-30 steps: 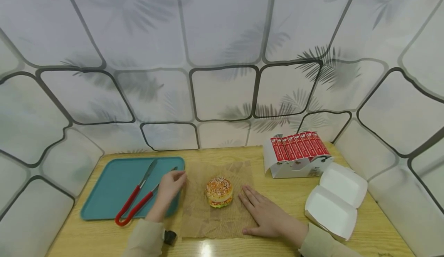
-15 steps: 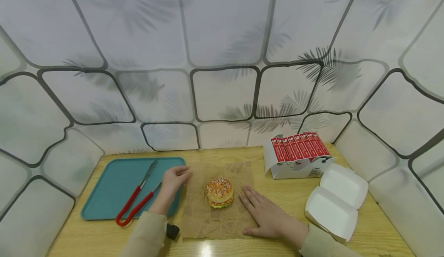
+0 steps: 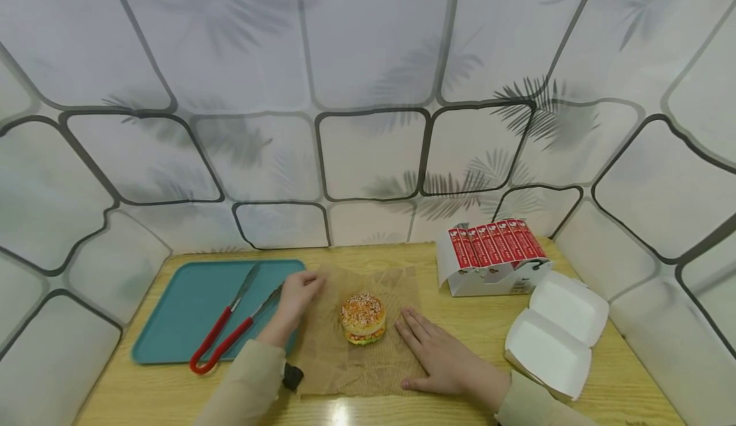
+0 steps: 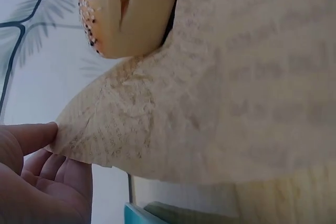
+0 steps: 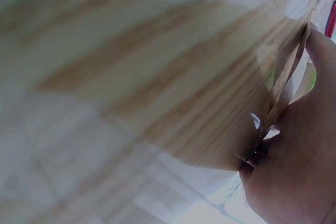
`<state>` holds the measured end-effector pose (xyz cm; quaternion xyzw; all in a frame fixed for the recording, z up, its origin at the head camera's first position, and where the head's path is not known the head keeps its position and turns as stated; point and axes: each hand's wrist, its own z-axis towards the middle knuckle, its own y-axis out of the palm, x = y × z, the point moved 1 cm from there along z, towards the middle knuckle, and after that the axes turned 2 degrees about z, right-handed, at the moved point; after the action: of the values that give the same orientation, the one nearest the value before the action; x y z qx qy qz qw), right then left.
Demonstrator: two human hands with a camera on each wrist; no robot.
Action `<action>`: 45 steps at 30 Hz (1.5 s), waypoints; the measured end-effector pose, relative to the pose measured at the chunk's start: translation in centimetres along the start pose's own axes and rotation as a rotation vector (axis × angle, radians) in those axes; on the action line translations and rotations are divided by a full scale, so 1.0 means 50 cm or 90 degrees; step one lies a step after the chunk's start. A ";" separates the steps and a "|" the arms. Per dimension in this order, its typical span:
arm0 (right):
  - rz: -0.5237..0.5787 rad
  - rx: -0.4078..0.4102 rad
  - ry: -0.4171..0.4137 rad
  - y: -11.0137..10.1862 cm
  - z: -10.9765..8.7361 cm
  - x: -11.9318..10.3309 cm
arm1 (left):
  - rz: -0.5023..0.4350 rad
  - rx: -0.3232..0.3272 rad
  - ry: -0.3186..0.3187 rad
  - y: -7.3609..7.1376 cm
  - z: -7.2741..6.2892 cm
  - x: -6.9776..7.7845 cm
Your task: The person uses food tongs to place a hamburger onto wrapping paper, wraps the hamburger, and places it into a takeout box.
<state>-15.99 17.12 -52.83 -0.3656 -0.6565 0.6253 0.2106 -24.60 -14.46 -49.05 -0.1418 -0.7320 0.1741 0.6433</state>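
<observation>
A sheet of brown printed wrapping paper (image 3: 351, 375) lies on the wooden table, and a sesame-bun burger (image 3: 363, 319) sits on its middle. My left hand (image 3: 296, 298) pinches the paper's far left corner between thumb and fingers. That corner of the paper (image 4: 105, 129) is lifted off the table in the left wrist view, with the burger (image 4: 131, 19) behind it. Fingers spread, my right hand (image 3: 439, 356) rests on the right edge of the paper. In the right wrist view the right hand (image 5: 299, 145) is close to the tabletop at the paper's edge.
On the left lies a teal tray (image 3: 184, 304) bearing red-handled tongs (image 3: 215, 340). A white carton of red packets (image 3: 497, 257) stands at the back right. In front of it is an opened white food box (image 3: 554, 349). Patterned fabric walls (image 3: 368, 158) surround the table.
My left hand has moved right from the tray's edge and taken hold of the paper's corner, drawing it inward. The right hand and burger stay in place.
</observation>
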 end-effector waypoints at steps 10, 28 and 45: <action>0.010 0.019 -0.016 -0.003 -0.001 -0.005 | 0.091 -0.013 0.144 0.024 -0.026 0.035; -0.022 0.022 -0.011 0.000 0.002 -0.007 | 0.361 -0.016 0.395 0.077 -0.113 0.065; -0.007 0.008 0.000 -0.008 0.000 -0.008 | 0.534 -0.124 0.495 0.089 -0.142 0.034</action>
<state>-15.82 16.87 -52.36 -0.3606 -0.6547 0.6282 0.2161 -17.86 -9.20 -48.66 -0.5315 -0.3359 0.2810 0.7250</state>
